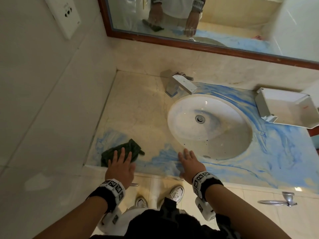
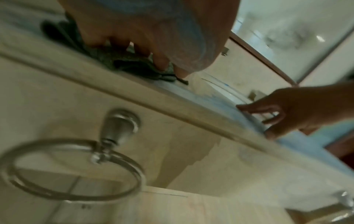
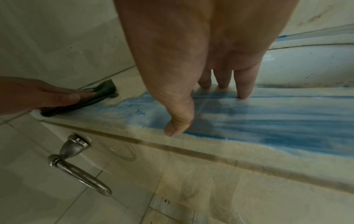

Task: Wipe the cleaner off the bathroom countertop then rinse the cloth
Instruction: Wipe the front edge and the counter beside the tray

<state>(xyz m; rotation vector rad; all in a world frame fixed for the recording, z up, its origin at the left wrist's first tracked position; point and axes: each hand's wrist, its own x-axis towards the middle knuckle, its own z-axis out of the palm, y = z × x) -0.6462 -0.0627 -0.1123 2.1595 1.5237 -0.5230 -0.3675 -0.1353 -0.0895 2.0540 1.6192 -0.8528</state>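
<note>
A dark green cloth (image 1: 131, 148) lies at the front left corner of the beige marble countertop (image 1: 138, 107). My left hand (image 1: 120, 163) presses flat on it with straight fingers (image 2: 161, 63); the cloth (image 2: 134, 65) bunches under them. Blue cleaner (image 1: 164, 158) streaks the front edge, the left corner and the whole right side around the white sink (image 1: 210, 125). My right hand (image 1: 189, 161) rests open on the counter in front of the basin, fingertips (image 3: 243, 92) and thumb in the blue cleaner (image 3: 268, 119). The left hand and cloth (image 3: 101, 94) show at left in the right wrist view.
A chrome faucet (image 1: 181, 84) stands behind the sink. A white plastic tray (image 1: 286, 107) sits at the right rear. A mirror (image 1: 207, 19) hangs above. Tiled wall bounds the left side. Towel rings (image 1: 278, 200) (image 2: 76, 171) hang on the cabinet front below the counter edge.
</note>
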